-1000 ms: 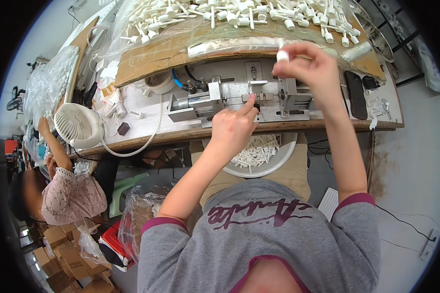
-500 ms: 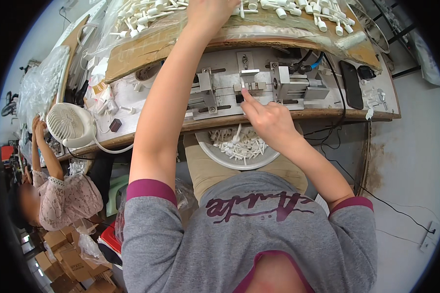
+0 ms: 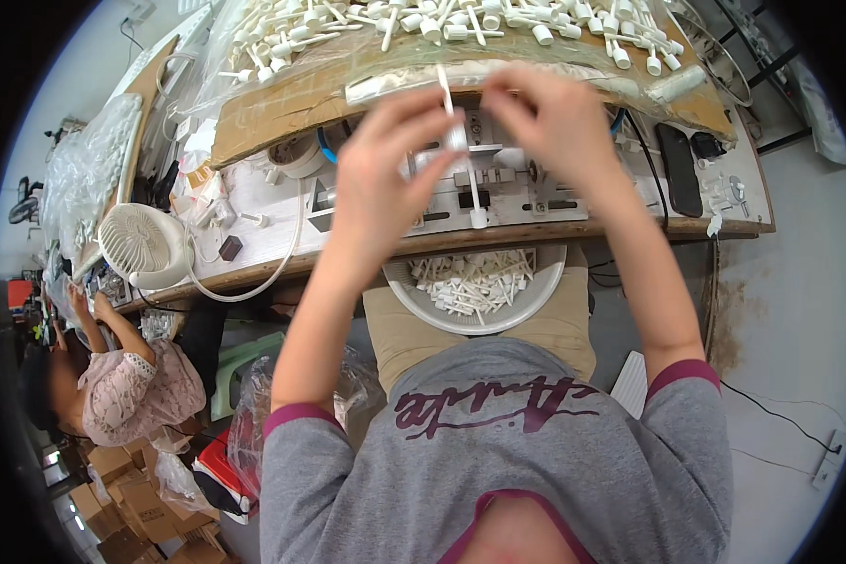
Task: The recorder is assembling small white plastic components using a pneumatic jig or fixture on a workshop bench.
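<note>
My left hand point(image 3: 385, 169), slightly blurred, is above the metal fixture point(image 3: 545, 207) at the front of the bench. Its thumb and fingers are closed on a thin white plastic stick with a wider cap-like head point(image 3: 456, 138), held upright. Just below that head is a second white stick part point(image 3: 475, 183), its wider end over the fixture's front edge; whether the two touch I cannot tell. To the right, my right hand point(image 3: 559, 122) is raised beside the held stick, apart from it. Its fingertips are smeared by motion.
Many white stick parts point(image 3: 423, 26) lie heaped on plastic-covered cardboard point(image 3: 273, 113) at the back. A basin of white parts point(image 3: 399, 287) rests on my lap. A white fan point(image 3: 141, 242) stands left, a black phone point(image 3: 679, 169) right. Another person point(image 3: 141, 395) works at far left.
My left hand has come back from the heap toward me with a white stick in it. My right hand has lifted off the fixture, where its finger was pointing, and moved up and right.
</note>
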A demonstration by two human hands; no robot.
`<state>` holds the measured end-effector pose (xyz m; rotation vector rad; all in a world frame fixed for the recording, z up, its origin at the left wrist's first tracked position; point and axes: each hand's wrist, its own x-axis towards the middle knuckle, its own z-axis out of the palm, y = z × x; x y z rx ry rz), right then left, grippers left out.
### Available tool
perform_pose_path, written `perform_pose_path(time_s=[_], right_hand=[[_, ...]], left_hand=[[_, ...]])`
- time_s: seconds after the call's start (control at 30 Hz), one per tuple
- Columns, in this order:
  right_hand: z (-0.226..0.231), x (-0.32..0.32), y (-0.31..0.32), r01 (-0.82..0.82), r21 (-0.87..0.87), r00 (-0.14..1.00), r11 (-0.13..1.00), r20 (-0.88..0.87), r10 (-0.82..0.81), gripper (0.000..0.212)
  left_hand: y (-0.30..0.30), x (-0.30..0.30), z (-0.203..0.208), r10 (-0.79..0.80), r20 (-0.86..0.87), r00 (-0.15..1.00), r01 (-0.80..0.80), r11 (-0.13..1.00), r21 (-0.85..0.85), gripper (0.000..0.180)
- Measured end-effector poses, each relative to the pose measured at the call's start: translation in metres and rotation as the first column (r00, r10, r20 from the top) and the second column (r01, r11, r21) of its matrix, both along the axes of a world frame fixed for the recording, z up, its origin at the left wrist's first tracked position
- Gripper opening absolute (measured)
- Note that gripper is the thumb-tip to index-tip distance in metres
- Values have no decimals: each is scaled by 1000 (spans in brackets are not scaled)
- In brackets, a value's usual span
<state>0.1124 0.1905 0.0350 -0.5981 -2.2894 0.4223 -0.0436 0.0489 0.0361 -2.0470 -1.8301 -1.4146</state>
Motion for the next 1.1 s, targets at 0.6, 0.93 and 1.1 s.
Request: perform_pose_path(time_s=[0.6,0.93,1.1], right_hand=[[23,-21,53,-25,391,978,920,199,-58,21],[7,43,-14,-195,-525,973,829,-213,95,20],[-53,53,-71,-128,26,992,991,22,127,26]], left_hand=[[-25,46,-84,36,-366,930,-145,950,-276,25],[34,-6,-11,75,-221,972,-50,992,119,21],[120,-53,15,139,-567,812,70,941,331,25]])
